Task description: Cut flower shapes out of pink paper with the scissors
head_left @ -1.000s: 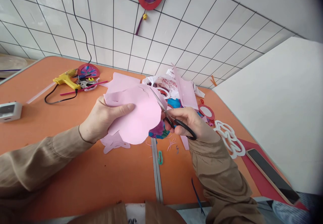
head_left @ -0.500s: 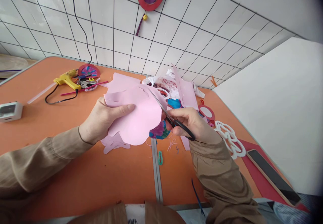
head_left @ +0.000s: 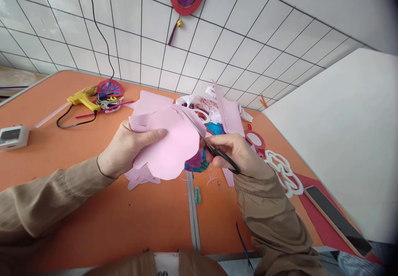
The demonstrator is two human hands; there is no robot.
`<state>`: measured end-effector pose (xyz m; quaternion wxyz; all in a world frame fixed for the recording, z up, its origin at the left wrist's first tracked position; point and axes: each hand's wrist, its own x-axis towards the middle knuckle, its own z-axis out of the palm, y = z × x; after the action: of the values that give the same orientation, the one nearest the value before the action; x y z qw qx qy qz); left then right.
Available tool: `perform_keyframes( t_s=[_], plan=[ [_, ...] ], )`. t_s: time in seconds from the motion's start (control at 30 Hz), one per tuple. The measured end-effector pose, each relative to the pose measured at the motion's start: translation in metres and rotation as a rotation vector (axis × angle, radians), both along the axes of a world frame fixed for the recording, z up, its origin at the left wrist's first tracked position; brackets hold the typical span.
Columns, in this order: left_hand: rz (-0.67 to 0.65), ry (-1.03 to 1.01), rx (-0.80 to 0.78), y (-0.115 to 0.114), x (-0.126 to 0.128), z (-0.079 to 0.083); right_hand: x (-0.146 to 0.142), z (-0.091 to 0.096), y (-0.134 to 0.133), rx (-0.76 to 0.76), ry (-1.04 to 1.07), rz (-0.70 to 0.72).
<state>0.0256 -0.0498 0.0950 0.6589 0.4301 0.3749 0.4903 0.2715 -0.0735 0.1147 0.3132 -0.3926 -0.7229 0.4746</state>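
Observation:
My left hand [head_left: 127, 148] is closed on a sheet of pale pink paper [head_left: 172, 145] with a scalloped lower edge, thumb pressed on top, held above the orange table [head_left: 93, 209]. My right hand [head_left: 236, 151] grips black-handled scissors [head_left: 211, 143]. Their blades reach up and left into the right edge of the pink paper. A pink paper offcut [head_left: 139, 176] lies on the table under my left hand.
A yellow glue gun [head_left: 81, 98] with its black cord, keys and a round red ornament [head_left: 110, 88] lie at the back left. A small white device [head_left: 12, 136] sits far left. Pink sheets, coloured cut-outs, a white paper knot shape [head_left: 284, 172] and a phone [head_left: 337, 220] lie right.
The scissor blades have crept slightly further along the pink paper's edge. Both hands stay almost where they were.

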Motion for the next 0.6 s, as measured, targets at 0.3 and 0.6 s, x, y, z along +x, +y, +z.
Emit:
perform_keyframes(
  t_s=[0.3,0.6],
  plan=[
    [-0.053,0.036,-0.049,-0.0009,-0.0031,0.0021,-0.0018,0.0023,0.0009,-0.003,0.001,0.006],
    [-0.067,0.017,-0.088,0.0001,-0.0014,0.0033,0.0005,0.0024,0.0004,-0.021,-0.008,0.012]
  ],
)
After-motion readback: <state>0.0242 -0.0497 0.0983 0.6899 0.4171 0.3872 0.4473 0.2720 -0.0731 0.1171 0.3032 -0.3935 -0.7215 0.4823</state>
